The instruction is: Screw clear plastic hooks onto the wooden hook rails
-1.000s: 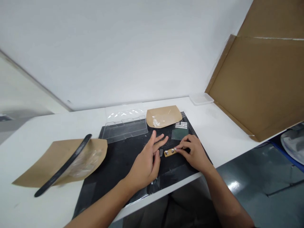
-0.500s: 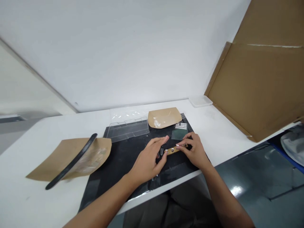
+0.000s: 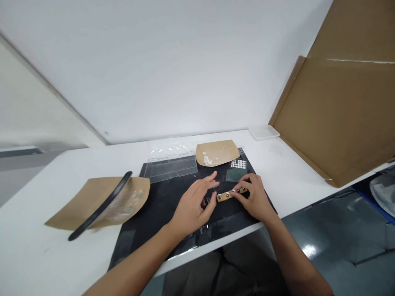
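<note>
On a black mat (image 3: 163, 205) lies a short tan strip (image 3: 223, 197) with several small shiny round studs, some topped with white. My left hand (image 3: 191, 205) rests beside it, fingers stretched out and apart, the thumb tip at the strip's left end. My right hand (image 3: 255, 198) is over the strip's right half, thumb and forefinger pinched together on a small white piece, its exact kind too small to tell. Behind the hands is a sheet of white round stickers (image 3: 238, 164) with a green lower part. A small clear piece lies near my left thumb.
A tan paper tray (image 3: 217, 151) holding small white bits stands behind the mat, beside a clear plastic case (image 3: 171, 167). At left, a black curved nail file (image 3: 100, 205) lies across another paper tray (image 3: 77, 193) with a plastic bag. Cardboard (image 3: 345, 111) stands at right near a white container (image 3: 263, 132).
The whole view has shifted slightly. My right fingers stay pinched over the strip, and my left fingers have spread a little more. The trays and file lie as before.
</note>
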The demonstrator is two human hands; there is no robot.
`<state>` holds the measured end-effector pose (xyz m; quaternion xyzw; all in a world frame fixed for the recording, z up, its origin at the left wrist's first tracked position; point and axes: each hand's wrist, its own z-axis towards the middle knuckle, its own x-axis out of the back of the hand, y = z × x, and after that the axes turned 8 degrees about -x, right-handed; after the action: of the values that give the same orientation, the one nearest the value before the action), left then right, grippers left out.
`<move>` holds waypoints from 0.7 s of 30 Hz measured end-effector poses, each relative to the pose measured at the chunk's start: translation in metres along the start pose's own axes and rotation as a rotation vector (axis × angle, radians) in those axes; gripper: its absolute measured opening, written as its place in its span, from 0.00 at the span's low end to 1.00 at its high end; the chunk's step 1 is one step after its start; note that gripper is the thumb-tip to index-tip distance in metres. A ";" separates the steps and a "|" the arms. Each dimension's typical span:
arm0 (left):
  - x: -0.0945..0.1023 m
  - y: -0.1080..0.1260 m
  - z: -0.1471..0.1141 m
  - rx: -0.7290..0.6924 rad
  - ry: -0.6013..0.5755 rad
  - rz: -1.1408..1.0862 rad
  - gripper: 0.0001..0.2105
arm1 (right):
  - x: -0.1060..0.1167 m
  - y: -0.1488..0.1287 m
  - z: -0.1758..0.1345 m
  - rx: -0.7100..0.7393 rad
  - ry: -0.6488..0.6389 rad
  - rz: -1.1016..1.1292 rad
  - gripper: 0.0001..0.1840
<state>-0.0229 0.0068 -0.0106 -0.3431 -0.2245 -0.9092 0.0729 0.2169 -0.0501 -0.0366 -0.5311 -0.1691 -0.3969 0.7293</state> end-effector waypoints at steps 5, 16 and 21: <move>-0.002 -0.002 -0.002 0.006 0.007 -0.017 0.09 | 0.000 -0.001 -0.002 0.004 0.001 -0.049 0.05; -0.002 -0.010 -0.003 -0.068 0.004 -0.054 0.09 | 0.010 -0.003 -0.006 0.026 -0.087 -0.040 0.12; -0.003 -0.014 -0.001 -0.151 0.031 0.010 0.11 | 0.008 0.004 -0.006 0.029 -0.086 -0.014 0.09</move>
<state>-0.0253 0.0190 -0.0183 -0.3348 -0.1524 -0.9283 0.0548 0.2236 -0.0577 -0.0362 -0.5357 -0.2098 -0.3765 0.7261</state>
